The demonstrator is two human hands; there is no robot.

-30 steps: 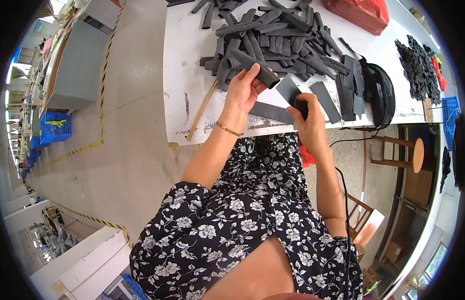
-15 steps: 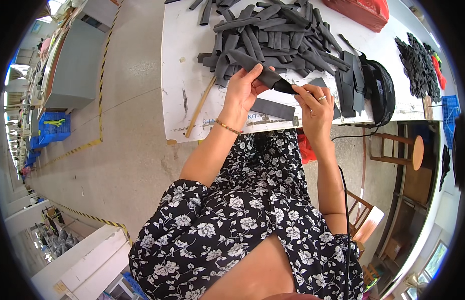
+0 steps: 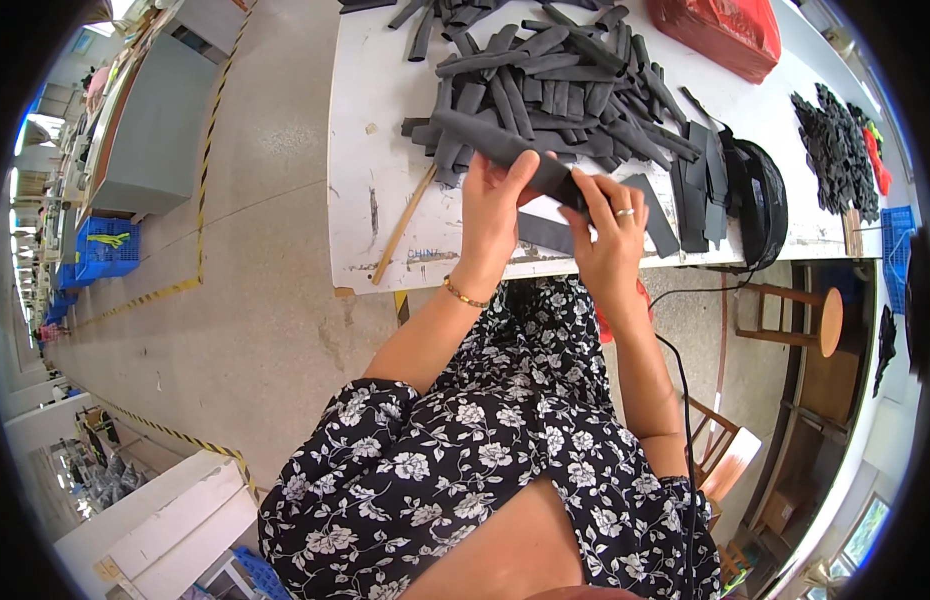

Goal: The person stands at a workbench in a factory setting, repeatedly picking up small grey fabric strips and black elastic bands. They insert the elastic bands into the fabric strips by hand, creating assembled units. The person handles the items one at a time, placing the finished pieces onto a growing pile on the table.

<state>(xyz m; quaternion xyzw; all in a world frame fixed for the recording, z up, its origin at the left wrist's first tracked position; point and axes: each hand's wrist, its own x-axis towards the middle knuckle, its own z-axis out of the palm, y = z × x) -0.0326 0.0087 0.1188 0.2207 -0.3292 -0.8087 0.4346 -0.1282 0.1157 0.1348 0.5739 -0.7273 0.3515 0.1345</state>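
A dark grey fabric sleeve (image 3: 485,138), long and flat, slants from the pile's near edge down to the right between my hands. My left hand (image 3: 497,208) is closed round its middle, thumb on top. At its lower right end, my right hand (image 3: 610,225) grips with fingers bent over it; a ring is on one finger. The fingers hide that end. Beneath the hands, a flat dark strip (image 3: 547,233) lies on the white table (image 3: 353,130), and another flat strip (image 3: 653,215) is just right of my right hand. Beyond them sits a heap of similar grey sleeves (image 3: 565,85).
A thin wooden stick (image 3: 403,228) lies left of my left hand. To the right are stacked flat strips (image 3: 697,190) and a black bag (image 3: 760,195) with a cord. A red bundle (image 3: 720,35) stands at the back; another dark pile (image 3: 835,150) lies far right.
My right hand has moved left, closer to my left hand, and its fingers now cover the sleeve's dark end. The flat strip at right shows more fully.
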